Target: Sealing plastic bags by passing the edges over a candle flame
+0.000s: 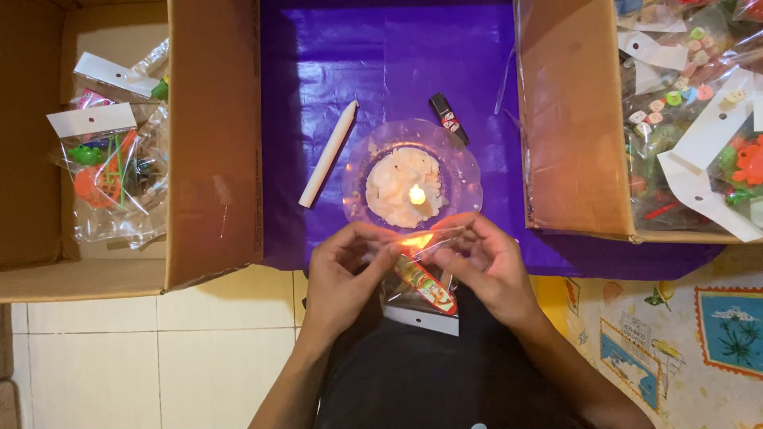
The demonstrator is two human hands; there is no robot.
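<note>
We are at the sealing step: both hands hold a small clear bag (421, 282) stretched between them, its open top edge just in front of the candle flame (416, 194). The left hand (343, 274) pinches the bag's left corner with fingers clenched on the plastic; the right hand (486, 266) grips the right corner the same way. The bag hangs over our lap with a red and yellow toy inside and a white card at its lower end. The candle stands in a pool of wax on a clear plate (469, 171) on the purple sheet (381, 63), with a white stick (328, 153) and a lighter (448, 117) beside it. Boxes of packed bags flank us. As we judge it, the next move calls for keeping the edge taut and passing it briefly by the flame, fingers clear of the heat.
</note>
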